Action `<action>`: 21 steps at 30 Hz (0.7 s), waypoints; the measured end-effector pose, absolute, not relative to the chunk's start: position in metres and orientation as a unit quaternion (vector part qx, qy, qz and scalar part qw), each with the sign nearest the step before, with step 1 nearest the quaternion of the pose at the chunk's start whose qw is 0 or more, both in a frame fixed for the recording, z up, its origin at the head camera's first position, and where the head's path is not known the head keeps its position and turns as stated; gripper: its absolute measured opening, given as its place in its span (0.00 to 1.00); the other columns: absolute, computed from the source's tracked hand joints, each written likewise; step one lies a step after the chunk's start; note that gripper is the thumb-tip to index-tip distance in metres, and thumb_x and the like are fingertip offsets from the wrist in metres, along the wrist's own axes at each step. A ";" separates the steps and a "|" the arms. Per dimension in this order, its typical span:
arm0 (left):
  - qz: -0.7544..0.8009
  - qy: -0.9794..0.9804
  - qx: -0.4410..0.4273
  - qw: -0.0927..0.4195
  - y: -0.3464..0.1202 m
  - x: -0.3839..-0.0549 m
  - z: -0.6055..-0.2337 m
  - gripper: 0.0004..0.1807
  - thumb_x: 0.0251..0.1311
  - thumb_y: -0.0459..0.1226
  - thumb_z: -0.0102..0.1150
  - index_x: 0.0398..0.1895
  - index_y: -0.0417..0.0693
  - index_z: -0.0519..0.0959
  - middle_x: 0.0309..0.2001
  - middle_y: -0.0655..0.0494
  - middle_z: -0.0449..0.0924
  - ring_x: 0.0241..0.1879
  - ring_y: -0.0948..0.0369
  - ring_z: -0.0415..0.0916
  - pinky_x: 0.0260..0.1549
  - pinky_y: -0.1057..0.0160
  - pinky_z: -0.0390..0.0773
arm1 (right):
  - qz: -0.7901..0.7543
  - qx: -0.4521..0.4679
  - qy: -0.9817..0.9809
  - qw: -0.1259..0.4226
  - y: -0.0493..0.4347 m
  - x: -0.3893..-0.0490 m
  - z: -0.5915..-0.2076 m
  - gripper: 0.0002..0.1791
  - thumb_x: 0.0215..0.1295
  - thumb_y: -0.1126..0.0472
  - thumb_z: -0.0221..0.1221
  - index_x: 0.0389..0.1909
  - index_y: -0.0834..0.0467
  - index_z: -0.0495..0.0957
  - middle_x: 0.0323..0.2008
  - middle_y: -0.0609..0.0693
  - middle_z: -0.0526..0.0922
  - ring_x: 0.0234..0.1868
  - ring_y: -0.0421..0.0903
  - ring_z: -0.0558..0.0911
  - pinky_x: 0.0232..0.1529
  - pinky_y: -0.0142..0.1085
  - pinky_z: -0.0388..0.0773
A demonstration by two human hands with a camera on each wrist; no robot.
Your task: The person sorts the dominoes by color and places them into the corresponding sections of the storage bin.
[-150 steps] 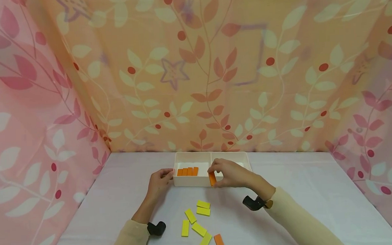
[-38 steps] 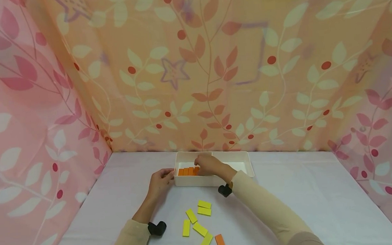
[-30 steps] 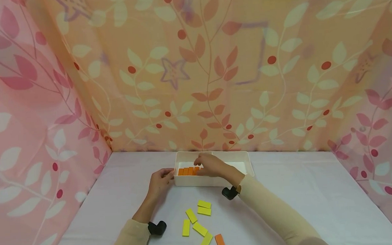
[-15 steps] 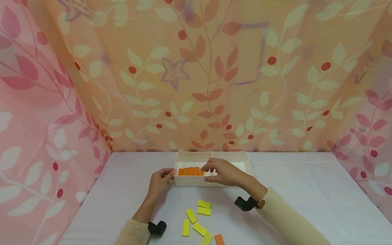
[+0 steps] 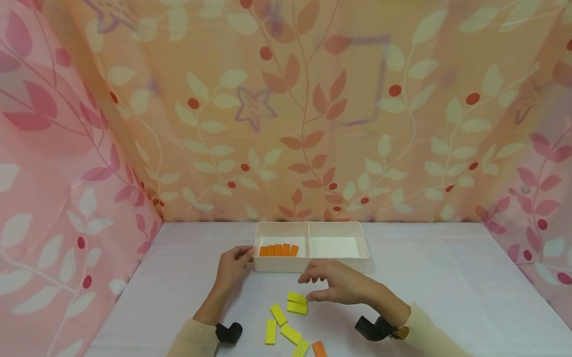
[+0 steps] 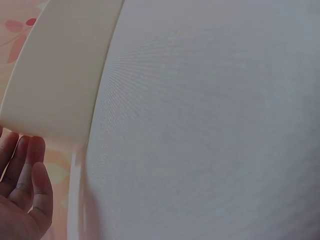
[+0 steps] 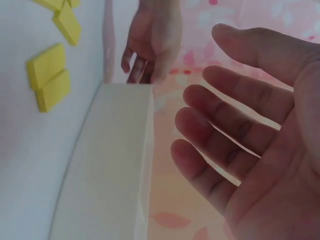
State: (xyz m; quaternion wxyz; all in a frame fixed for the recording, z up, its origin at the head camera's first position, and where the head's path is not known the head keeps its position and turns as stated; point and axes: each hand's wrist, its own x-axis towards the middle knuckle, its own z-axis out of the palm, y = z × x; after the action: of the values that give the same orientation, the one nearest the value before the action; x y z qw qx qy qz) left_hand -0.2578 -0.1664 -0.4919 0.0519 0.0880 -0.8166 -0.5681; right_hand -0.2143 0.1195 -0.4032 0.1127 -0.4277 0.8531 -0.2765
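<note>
A white two-compartment box (image 5: pixel 281 264) stands near the back of the table. Several flat orange blocks (image 5: pixel 277 250) lean in a row in its left compartment; the right one holds nothing. My left hand (image 5: pixel 232 268) touches the box's left end, its fingertips against the end wall in the left wrist view. My right hand (image 5: pixel 342 283) hovers in front of the box, fingers apart and holding nothing, as the right wrist view also shows. Its thumb is near a pair of flat yellow blocks (image 5: pixel 297 308).
More yellow blocks (image 5: pixel 271 332) lie scattered on the white tablecloth (image 5: pixel 418 301) between the arms. A single orange block (image 5: pixel 321 355) lies close to the front edge of the view. A patterned curtain (image 5: pixel 285 162) rises right behind the box.
An orange block, earlier in my right hand, now stands at the right end of the row. The right hand has let go and drawn back toward the yellow blocks. My left hand stays put.
</note>
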 end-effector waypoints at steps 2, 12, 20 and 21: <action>-0.569 -0.816 0.092 0.049 -0.166 -0.257 -0.492 0.16 0.67 0.40 0.57 0.51 0.39 0.81 0.45 0.44 0.84 0.39 0.58 0.80 0.34 0.68 0.78 | -0.272 -0.433 0.851 0.121 0.120 -0.208 -0.407 0.15 0.61 0.56 0.66 0.49 0.50 0.82 0.45 0.42 0.82 0.45 0.35 0.78 0.48 0.33 0.79; -0.566 -0.817 0.101 0.046 -0.165 -0.258 -0.493 0.16 0.67 0.40 0.57 0.51 0.40 0.81 0.46 0.45 0.83 0.40 0.58 0.80 0.35 0.67 0.79 | -0.183 -0.457 0.852 0.177 0.122 -0.185 -0.422 0.17 0.60 0.50 0.66 0.50 0.49 0.83 0.43 0.40 0.81 0.42 0.34 0.77 0.45 0.27 0.77; -0.562 -0.820 0.097 0.050 -0.165 -0.257 -0.492 0.16 0.68 0.40 0.56 0.51 0.39 0.81 0.46 0.44 0.83 0.39 0.58 0.80 0.34 0.67 0.79 | -0.161 -0.486 0.841 0.173 0.126 -0.167 -0.443 0.16 0.59 0.49 0.66 0.47 0.48 0.83 0.38 0.36 0.79 0.39 0.27 0.73 0.40 0.23 0.73; -0.561 -0.820 0.097 0.051 -0.165 -0.257 -0.492 0.16 0.67 0.40 0.57 0.51 0.39 0.81 0.46 0.44 0.83 0.39 0.58 0.79 0.34 0.67 0.79 | -0.159 -0.489 0.841 0.171 0.127 -0.165 -0.445 0.17 0.58 0.48 0.67 0.47 0.48 0.83 0.38 0.35 0.78 0.38 0.27 0.72 0.39 0.22 0.73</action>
State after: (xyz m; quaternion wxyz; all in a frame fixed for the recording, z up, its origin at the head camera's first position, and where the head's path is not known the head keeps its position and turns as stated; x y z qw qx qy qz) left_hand -0.2568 -0.1648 -0.4916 0.0511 0.0971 -0.8202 -0.5614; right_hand -0.1655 0.1268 -0.4449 0.1713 -0.4887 0.8406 -0.1588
